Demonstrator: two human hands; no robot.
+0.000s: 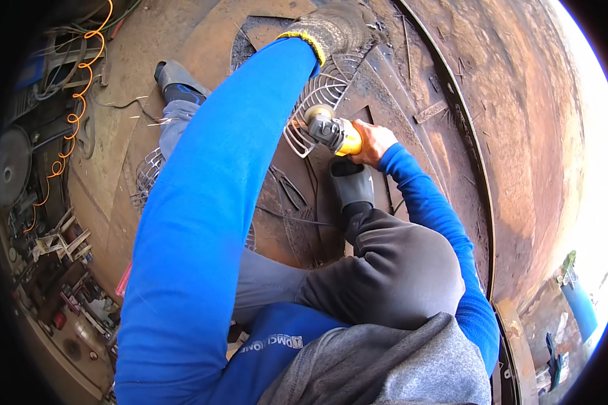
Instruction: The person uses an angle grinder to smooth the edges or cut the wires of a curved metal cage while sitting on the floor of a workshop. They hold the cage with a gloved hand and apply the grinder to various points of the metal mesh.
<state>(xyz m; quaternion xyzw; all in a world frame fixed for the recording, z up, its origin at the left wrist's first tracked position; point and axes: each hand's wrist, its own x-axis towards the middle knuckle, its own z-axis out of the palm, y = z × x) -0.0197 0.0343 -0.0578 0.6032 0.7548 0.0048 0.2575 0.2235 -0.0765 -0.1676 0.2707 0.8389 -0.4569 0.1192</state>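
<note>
Hands work above the floor (108,182) at a wire grille (330,86) ahead of the right shoe (352,183), the gloved left hand (338,28) at its far end, hold impossible to tell, the right hand (374,142) clasping a yellow grinder (346,139) whose disc (317,113) sheds sparks (157,121), grinding apparently under way, remainder unclear.

The angle grinder (348,139) at upper centre is finished in yellow and grey, the wire grille (328,88) in pale silver. The glove (334,27) at the top is mottled grey-brown, edged by a yellow cuff (309,42). The left sleeve (196,196) and right sleeve (429,196) are dyed plain bright blue. The coiled hose (80,96) at upper left is coloured orange; the floor (115,175) is stained rusty brown.
</note>
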